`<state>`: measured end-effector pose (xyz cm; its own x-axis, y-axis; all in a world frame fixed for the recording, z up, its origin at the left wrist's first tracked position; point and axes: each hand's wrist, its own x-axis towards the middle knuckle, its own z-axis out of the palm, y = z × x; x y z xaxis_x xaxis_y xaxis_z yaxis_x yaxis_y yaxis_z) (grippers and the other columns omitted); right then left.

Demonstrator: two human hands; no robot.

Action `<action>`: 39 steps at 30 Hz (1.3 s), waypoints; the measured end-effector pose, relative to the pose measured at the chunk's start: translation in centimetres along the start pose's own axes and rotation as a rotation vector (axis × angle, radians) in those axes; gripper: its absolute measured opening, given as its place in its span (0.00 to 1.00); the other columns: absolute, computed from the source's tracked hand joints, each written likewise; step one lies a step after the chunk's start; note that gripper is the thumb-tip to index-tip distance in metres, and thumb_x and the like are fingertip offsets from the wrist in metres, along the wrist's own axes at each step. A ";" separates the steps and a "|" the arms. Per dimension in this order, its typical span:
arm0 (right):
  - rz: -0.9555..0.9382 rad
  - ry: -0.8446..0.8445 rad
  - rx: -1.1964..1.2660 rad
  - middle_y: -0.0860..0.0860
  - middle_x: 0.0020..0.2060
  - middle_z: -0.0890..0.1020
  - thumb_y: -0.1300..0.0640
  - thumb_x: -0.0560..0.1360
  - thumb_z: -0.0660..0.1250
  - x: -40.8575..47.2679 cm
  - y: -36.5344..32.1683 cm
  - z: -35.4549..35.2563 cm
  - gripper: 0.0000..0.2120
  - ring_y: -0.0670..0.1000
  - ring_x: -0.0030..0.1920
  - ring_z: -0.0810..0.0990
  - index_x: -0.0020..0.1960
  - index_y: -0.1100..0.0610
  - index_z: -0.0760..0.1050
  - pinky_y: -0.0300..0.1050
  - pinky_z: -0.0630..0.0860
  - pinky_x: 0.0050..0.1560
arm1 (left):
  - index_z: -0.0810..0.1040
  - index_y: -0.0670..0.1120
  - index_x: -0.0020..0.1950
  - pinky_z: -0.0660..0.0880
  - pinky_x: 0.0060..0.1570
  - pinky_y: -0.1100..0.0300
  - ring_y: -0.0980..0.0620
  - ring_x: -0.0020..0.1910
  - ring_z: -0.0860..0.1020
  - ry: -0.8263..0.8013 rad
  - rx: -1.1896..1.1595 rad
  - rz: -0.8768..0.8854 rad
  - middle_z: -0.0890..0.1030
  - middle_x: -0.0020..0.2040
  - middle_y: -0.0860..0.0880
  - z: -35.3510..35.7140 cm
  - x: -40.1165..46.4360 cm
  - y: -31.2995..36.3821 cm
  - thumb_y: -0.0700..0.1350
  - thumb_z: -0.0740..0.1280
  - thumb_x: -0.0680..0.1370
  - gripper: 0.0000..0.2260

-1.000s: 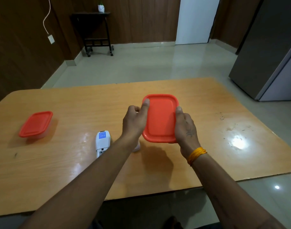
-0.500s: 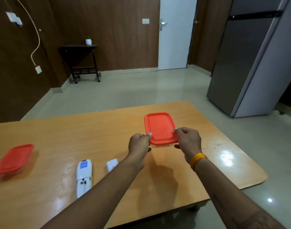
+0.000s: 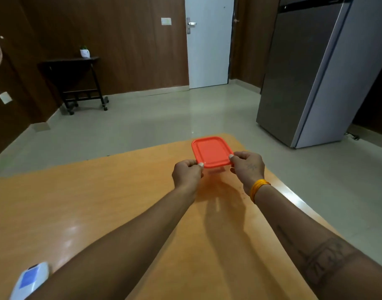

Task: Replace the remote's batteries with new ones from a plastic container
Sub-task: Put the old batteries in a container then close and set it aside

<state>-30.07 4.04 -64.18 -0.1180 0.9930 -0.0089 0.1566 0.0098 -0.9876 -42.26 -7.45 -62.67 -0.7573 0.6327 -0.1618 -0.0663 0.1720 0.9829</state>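
Container (image 3: 211,151), apparently between both hands

the plastic container (image 3: 211,150) with its orange lid is now farther out over the table (image 3: 99,202), near the far right corner, where a second ago it was held close in above the middle. the left hand (image 3: 186,173) and right hand (image 3: 247,166) have slid from the lid's sides to its two near corners. the remote (image 3: 29,280) now shows only at the bottom left edge, and the second orange container is gone from view.
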 end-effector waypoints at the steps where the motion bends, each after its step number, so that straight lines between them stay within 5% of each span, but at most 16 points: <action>1: 0.000 0.017 -0.004 0.52 0.48 0.87 0.53 0.76 0.75 1.4 0.4 0.2 0.14 0.54 0.46 0.87 0.60 0.59 0.86 0.56 0.85 0.56 | 0.82 0.51 0.43 0.83 0.58 0.46 0.43 0.50 0.86 -0.018 0.007 0.004 0.85 0.44 0.49 0.9 1.4 0.0 0.42 0.71 0.80 0.07; 4: -0.019 0.071 -0.039 0.52 0.53 0.87 0.52 0.75 0.75 5.9 1.4 0.8 0.15 0.57 0.52 0.87 0.58 0.57 0.87 0.56 0.85 0.58 | 0.83 0.47 0.52 0.83 0.59 0.47 0.45 0.51 0.85 -0.084 -0.010 0.024 0.84 0.47 0.49 3.4 5.2 -0.3 0.41 0.70 0.81 0.03; 7: -0.017 0.096 -0.052 0.53 0.55 0.87 0.53 0.75 0.74 9.8 1.4 1.3 0.14 0.57 0.55 0.86 0.58 0.57 0.87 0.55 0.84 0.59 | 0.83 0.42 0.61 0.83 0.59 0.48 0.46 0.51 0.85 -0.119 -0.022 0.049 0.85 0.49 0.48 5.7 8.5 -0.7 0.41 0.71 0.80 0.10; 12: -0.028 0.106 -0.077 0.54 0.55 0.87 0.56 0.75 0.74 14.3 1.3 2.1 0.12 0.58 0.56 0.86 0.56 0.57 0.87 0.56 0.84 0.61 | 0.83 0.50 0.48 0.83 0.60 0.48 0.48 0.50 0.86 -0.133 -0.019 0.093 0.86 0.49 0.48 8.2 12.3 -0.4 0.45 0.74 0.79 0.01; 18: -0.047 0.119 -0.120 0.55 0.61 0.85 0.56 0.79 0.71 14.9 1.4 2.0 0.15 0.56 0.63 0.83 0.64 0.58 0.84 0.53 0.78 0.70 | 0.86 0.49 0.49 0.83 0.59 0.47 0.48 0.49 0.86 -0.168 0.001 0.088 0.88 0.48 0.48 9.6 13.9 -0.6 0.51 0.75 0.75 0.07; 24: -0.129 0.041 -0.232 0.54 0.63 0.83 0.54 0.82 0.68 12.8 1.2 1.2 0.20 0.55 0.64 0.81 0.72 0.57 0.77 0.48 0.75 0.68 | 0.85 0.48 0.53 0.83 0.59 0.44 0.45 0.53 0.85 -0.121 -0.003 0.087 0.86 0.49 0.48 9.4 12.0 -0.9 0.55 0.72 0.75 0.13; 29: -0.164 0.130 -0.281 0.54 0.66 0.82 0.53 0.81 0.66 9.5 0.5 0.1 0.21 0.56 0.66 0.80 0.73 0.56 0.75 0.53 0.77 0.68 | 0.80 0.48 0.67 0.80 0.63 0.43 0.44 0.60 0.82 -0.081 0.026 0.110 0.83 0.59 0.50 7.5 8.7 -0.2 0.60 0.70 0.75 0.25; 35: -0.163 0.146 -0.096 0.48 0.51 0.84 0.53 0.80 0.67 2.6 -1.7 -0.6 0.10 0.49 0.52 0.81 0.58 0.52 0.82 0.54 0.81 0.62 | 0.82 0.52 0.54 0.81 0.61 0.42 0.48 0.55 0.82 -0.091 -0.048 0.157 0.83 0.52 0.52 3.4 3.5 1.0 0.54 0.70 0.80 0.08; 39: -0.114 0.027 0.089 0.51 0.43 0.86 0.51 0.78 0.68 -4.3 -3.9 0.0 0.06 0.52 0.46 0.85 0.46 0.50 0.83 0.63 0.85 0.51 | 0.83 0.47 0.54 0.81 0.57 0.45 0.47 0.58 0.83 -0.099 -0.105 0.176 0.85 0.55 0.47 -0.5 -1.3 2.1 0.52 0.68 0.82 0.10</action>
<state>-30.19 -0.29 -60.33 -0.1031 0.9888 0.1077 0.0561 0.1138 -0.9919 -41.79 -8.29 -60.40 -0.6958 0.7182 0.0097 -0.0106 -0.0238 0.9997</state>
